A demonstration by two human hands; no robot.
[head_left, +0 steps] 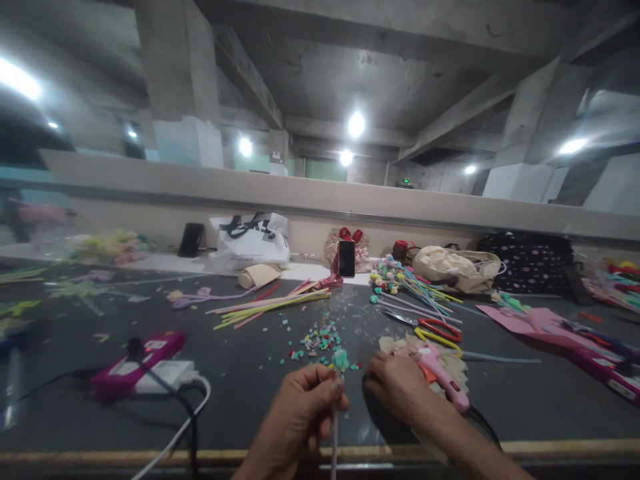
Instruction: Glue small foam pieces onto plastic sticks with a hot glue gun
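My left hand (305,407) pinches a pale purple stick (335,443) near the table's front edge. A small green flower-like head (340,360) tops the stick, just above my fingertips. To the right, my right hand (400,387) is low over the table with its fingers curled; what they hold, if anything, is hidden. Beside it a pink glue gun (443,377) lies on crumpled beige paper (459,365). Small coloured pieces (323,337) are scattered behind the green head.
Red- and yellow-handled scissors (435,332) lie right of centre. Coloured sticks (275,305) and finished-looking stems (415,293) lie farther back. A magenta power strip (125,370) with cables is at left. A phone (347,259) stands upright; a white bag (253,241) sits behind.
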